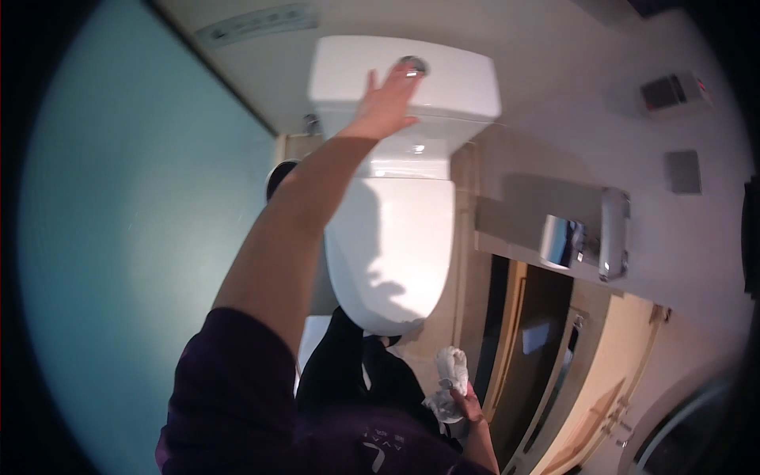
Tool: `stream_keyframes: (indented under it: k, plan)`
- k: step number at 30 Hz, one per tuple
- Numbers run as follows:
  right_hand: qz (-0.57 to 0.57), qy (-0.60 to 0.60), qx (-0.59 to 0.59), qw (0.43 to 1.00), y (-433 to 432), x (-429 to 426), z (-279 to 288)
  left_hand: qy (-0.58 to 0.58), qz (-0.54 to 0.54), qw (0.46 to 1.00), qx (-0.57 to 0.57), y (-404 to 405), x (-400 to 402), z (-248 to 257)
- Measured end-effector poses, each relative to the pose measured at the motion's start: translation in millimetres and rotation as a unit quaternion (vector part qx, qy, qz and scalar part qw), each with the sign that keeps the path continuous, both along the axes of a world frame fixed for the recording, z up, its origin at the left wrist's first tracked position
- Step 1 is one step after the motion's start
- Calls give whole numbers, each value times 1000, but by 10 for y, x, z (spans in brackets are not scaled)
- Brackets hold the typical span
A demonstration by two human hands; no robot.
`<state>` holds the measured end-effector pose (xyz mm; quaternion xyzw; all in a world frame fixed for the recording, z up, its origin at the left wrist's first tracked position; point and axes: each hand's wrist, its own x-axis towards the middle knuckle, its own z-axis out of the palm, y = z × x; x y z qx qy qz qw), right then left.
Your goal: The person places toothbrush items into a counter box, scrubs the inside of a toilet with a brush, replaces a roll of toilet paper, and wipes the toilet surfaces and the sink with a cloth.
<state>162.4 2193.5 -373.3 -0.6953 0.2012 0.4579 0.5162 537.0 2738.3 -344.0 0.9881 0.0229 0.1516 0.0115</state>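
My left hand reaches over the white toilet cistern, its fingertips at the round chrome flush button. The fingers are spread and hold nothing. Below the cistern, the white toilet lid is down, with a shadow across its left side. At the lower right, my right hand is closed on a crumpled white cloth, beside my dark trousers.
A frosted glass panel stands at the left. On the right wall are a chrome paper holder, a switch plate and a small device. A wooden door is at the lower right. Behind my forearm, a round bin partly shows.
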Motion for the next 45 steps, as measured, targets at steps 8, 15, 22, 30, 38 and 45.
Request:
stream_keyframes:
  k: [8,15,22,30,38,45]
  plan:
    - [139,-32,-192,971,32,25,-12,38,-35,998,-46,144,367,-235]
    - [79,16,-202,976,54,-412,-359,170,32,984,39,185,644,-442]
    - [68,-16,-172,983,-193,-960,-578,201,98,974,26,328,832,-573]
    - [8,53,-230,972,-566,-1643,-872,193,94,977,13,214,790,-646]
    - [122,79,-193,970,-183,-1216,-863,175,65,982,-8,280,855,-644]
    - [22,-19,-151,988,-246,-864,-498,159,26,987,-14,257,898,-796]
